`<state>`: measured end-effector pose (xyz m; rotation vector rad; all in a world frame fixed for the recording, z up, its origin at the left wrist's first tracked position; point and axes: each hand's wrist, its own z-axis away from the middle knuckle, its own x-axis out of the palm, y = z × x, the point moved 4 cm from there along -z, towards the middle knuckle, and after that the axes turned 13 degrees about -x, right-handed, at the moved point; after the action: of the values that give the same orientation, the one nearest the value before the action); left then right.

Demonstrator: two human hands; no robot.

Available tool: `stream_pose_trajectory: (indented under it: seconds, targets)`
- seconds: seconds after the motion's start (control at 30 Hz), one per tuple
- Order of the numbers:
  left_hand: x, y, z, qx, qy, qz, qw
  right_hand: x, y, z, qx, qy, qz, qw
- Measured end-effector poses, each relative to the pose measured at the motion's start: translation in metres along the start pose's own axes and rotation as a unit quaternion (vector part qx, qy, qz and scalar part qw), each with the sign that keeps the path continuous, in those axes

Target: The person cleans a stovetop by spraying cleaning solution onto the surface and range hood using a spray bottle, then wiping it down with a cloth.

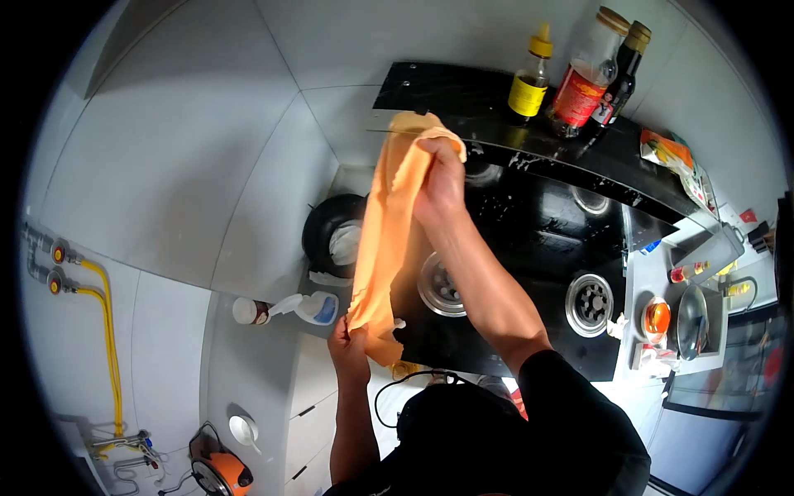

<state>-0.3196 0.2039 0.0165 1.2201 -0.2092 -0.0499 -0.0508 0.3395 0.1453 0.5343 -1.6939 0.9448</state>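
An orange cloth point(387, 240) hangs stretched between my two hands over the left side of the black stove point(529, 223). My right hand point(442, 178) grips its upper end beside the edge of the black shelf point(496, 107). Lower down and to the left, my left hand point(349, 351) has its fingers closed on the cloth's bottom end. Behind the cloth, a round metal burner point(442, 285) is partly covered. A black pan point(327, 236) with something white in it sits just left of the cloth.
On the shelf stand a yellow-labelled bottle point(528, 87), a red-labelled jar point(579, 95) and a dark bottle point(626, 70). A white spray bottle point(318, 307) and a small jar point(248, 311) are on the left counter. A glass lid point(693, 322) is at the right.
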Motion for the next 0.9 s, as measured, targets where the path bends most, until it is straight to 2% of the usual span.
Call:
stream_pose_trajectory:
  seconds: [0.03,0.17,0.23,0.47,0.53,0.6,0.63,0.77,0.8,0.9]
  targets:
    - [-0.002,0.001,-0.001,-0.006,0.014,0.016,1.000,0.005,0.011,-0.002,0.035,-0.012,-0.001,0.999]
    - [-0.003,0.015,-0.001,-0.002,0.037,0.014,0.999,0.008,0.041,-0.015,0.029,0.001,0.005,1.000]
    - [-0.007,0.010,-0.005,-0.004,0.021,0.010,1.000,0.003,0.050,-0.022,0.048,-0.036,0.018,0.998]
    - [0.006,-0.006,-0.001,-0.017,-0.002,0.035,0.999,-0.004,-0.002,0.009,0.075,-0.086,-0.045,0.992]
    - [0.013,-0.002,0.002,-0.018,-0.016,0.016,1.000,0.000,0.011,-0.001,0.088,-0.058,-0.053,0.993]
    - [0.022,0.002,0.004,-0.026,-0.016,0.042,0.999,-0.011,0.039,-0.025,0.072,-0.050,-0.006,0.996]
    - [0.025,0.005,0.005,-0.018,-0.021,0.056,0.998,-0.010,0.043,-0.027,0.082,-0.034,-0.045,0.995]
    - [0.025,0.014,0.004,0.007,-0.016,0.036,0.999,-0.005,0.000,0.011,0.076,-0.108,-0.055,0.990]
    - [0.026,0.016,0.005,0.007,-0.020,0.033,0.999,0.003,-0.005,0.018,0.102,-0.110,-0.081,0.985]
    - [0.026,0.011,0.009,0.003,-0.032,0.018,0.999,-0.007,0.023,-0.013,0.100,-0.065,-0.051,0.992]
